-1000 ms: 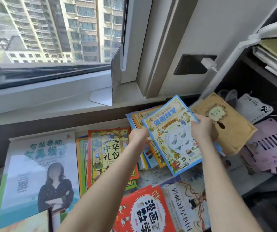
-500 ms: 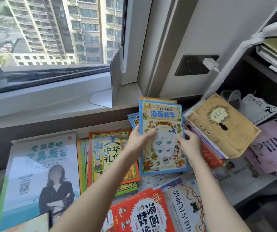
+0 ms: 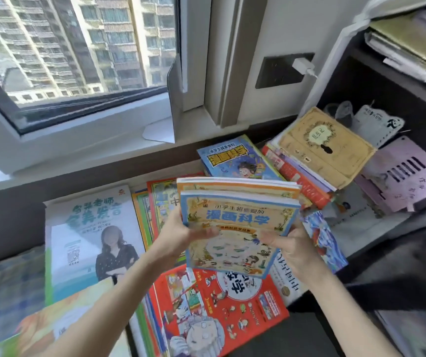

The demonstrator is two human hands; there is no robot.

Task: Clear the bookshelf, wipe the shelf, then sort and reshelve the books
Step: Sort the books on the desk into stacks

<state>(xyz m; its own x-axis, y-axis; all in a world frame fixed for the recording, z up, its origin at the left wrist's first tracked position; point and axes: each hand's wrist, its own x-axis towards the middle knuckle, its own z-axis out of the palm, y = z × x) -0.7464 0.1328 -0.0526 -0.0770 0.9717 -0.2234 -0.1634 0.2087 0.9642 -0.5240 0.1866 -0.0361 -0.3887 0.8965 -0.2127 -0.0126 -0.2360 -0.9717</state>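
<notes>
Sorting looks underway: the left hand (image 3: 178, 235) and right hand (image 3: 293, 244) each grasp a side of the paired comic books (image 3: 235, 222), held over the red book (image 3: 219, 307), next needing a matching pile.

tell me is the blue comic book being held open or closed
Closed. The blue comic book shows its front cover, pages pressed together along the top edge, held by the left hand and right hand.
</notes>
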